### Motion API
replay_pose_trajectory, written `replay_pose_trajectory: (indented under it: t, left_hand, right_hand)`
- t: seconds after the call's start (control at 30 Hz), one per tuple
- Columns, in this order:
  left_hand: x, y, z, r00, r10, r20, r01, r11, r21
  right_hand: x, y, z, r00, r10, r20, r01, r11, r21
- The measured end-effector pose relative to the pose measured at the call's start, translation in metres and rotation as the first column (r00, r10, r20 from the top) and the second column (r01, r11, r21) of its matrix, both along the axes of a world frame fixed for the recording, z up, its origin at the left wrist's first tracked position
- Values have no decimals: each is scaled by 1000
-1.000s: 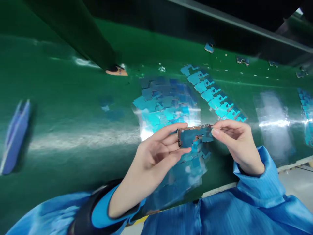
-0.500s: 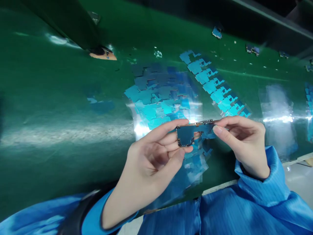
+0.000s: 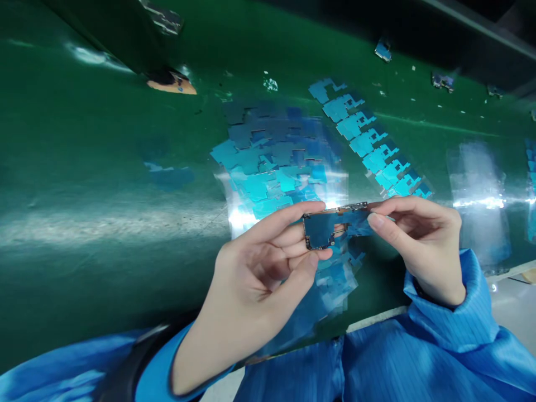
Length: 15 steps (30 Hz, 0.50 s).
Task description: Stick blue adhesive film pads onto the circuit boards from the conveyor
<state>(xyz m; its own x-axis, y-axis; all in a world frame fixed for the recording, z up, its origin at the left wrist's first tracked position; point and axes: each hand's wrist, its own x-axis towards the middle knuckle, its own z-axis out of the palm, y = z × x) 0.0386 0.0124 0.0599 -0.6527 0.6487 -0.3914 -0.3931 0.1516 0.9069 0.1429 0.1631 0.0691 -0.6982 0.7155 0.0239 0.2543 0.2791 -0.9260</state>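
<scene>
Between my two hands is a small circuit board (image 3: 319,231) with a dark blue film covering its face and tiny parts along its edges. My left hand (image 3: 259,276) grips its left end, fingers behind and along the top, thumb at the lower edge. At the other end, my right hand (image 3: 422,240) pinches the right tip, thumb in front and index finger above. Under the board lies a clear sheet (image 3: 335,290) with several blue film pieces (image 3: 255,187) spread over it.
A diagonal strip of cut blue films (image 3: 364,140) lies right of the sheet on the green table mat (image 3: 104,268). Several loose circuit boards (image 3: 383,51) sit along the back. A dark post (image 3: 113,39) stands at the upper left; another clear sheet (image 3: 479,195) lies at the right.
The view has shifted slightly. The hands keep the same hold on the board, the right one a touch further right.
</scene>
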Motion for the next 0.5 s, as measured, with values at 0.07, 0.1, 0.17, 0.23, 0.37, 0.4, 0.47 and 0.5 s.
replay_pose_trajectory:
  t: [0.07, 0.1, 0.17, 0.23, 0.37, 0.4, 0.47, 0.5]
  left_hand:
    - [0, 0, 0, 1000, 5, 5, -5, 1000, 3]
    - [1, 0, 1, 1000, 4, 7, -4, 1000, 3]
    - [1, 0, 1, 1000, 0, 5, 0, 1000, 3]
    - [2, 0, 1, 1000, -6, 5, 6, 1000, 12]
    - [3, 0, 0, 1000, 1, 15, -2, 999, 34]
    - [3, 0, 0, 1000, 3, 16, -3, 1000, 30]
    - [3, 0, 0, 1000, 3, 18, -3, 1000, 19]
    - [3, 0, 1, 1000, 3, 20, -3, 1000, 18]
  right_hand:
    - [0, 0, 0, 1000, 1, 1, -1, 1000, -1]
    - [0, 0, 0, 1000, -3, 6, 3, 1000, 1]
    - [0, -1, 1, 1000, -13, 17, 13, 1000, 9]
    - [0, -1, 1, 1000, -21, 23, 21, 1000, 20]
    - [-1, -2, 2, 1000, -25, 17, 24, 999, 21]
    - [-1, -2, 2, 1000, -22, 13, 22, 1000, 17]
    - [-1, -2, 2, 1000, -22, 7, 22, 1000, 11]
    - [-1, -2, 2, 1000, -25, 8, 25, 1000, 10]
